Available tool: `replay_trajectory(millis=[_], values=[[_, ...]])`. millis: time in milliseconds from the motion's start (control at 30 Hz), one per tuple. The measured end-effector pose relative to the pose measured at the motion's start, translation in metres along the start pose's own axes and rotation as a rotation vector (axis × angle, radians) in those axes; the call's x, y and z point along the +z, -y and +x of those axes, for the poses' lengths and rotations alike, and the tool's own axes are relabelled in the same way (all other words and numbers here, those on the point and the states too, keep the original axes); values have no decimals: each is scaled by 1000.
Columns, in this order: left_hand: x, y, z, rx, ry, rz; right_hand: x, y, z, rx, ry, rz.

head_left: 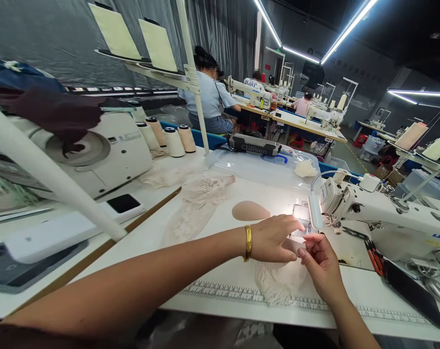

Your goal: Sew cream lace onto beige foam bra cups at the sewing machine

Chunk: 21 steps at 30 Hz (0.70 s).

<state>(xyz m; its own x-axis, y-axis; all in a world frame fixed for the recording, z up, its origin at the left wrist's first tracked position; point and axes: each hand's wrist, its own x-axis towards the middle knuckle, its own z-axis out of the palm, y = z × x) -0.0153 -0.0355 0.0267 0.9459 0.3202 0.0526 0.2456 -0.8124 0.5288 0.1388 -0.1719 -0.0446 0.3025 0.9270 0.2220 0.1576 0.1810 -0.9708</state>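
My left hand, a gold bangle on its wrist, bends its fingers and thumb around a small pale pink fabric piece. My right hand pinches the right edge of that piece between thumb and forefinger, its other fingers curled. Both hands are just in front of the lit needle area of the sewing machine. White lace fabric hangs down below the hands over the table's ruler strip. Behind my left hand lies an oval pink fabric pad. Farther left is more lace.
Scissors with red handles and a black phone lie at right. Thread cones stand at the back left beside another machine. A white stand pole crosses the left side. A co-worker sits beyond.
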Motion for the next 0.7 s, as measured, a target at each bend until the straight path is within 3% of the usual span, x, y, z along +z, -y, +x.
replay_trajectory(millis=[100,167,200,267,333,433,533,633,700], values=[[-10,8,11,89,253,-251,-1,8,-5,-30,30,-55],[-17,12,15,17,396,-335,-4,11,-8,-62,-7,-102],[-21,13,15,-19,393,-329,-5,11,-9,-94,-52,-131],[-26,12,10,-33,237,-238,-5,11,-11,-185,-161,-202],[-28,9,0,16,-19,-45,-3,9,-10,-278,-224,-295],[-20,9,-19,150,-226,347,-2,4,0,-437,-188,-474],[-3,15,-30,273,-163,574,-11,-6,17,-606,5,-760],[15,22,-23,420,-79,560,-26,-20,32,-655,257,-1025],[23,26,-9,522,-96,547,-36,-27,37,-654,335,-1085]])
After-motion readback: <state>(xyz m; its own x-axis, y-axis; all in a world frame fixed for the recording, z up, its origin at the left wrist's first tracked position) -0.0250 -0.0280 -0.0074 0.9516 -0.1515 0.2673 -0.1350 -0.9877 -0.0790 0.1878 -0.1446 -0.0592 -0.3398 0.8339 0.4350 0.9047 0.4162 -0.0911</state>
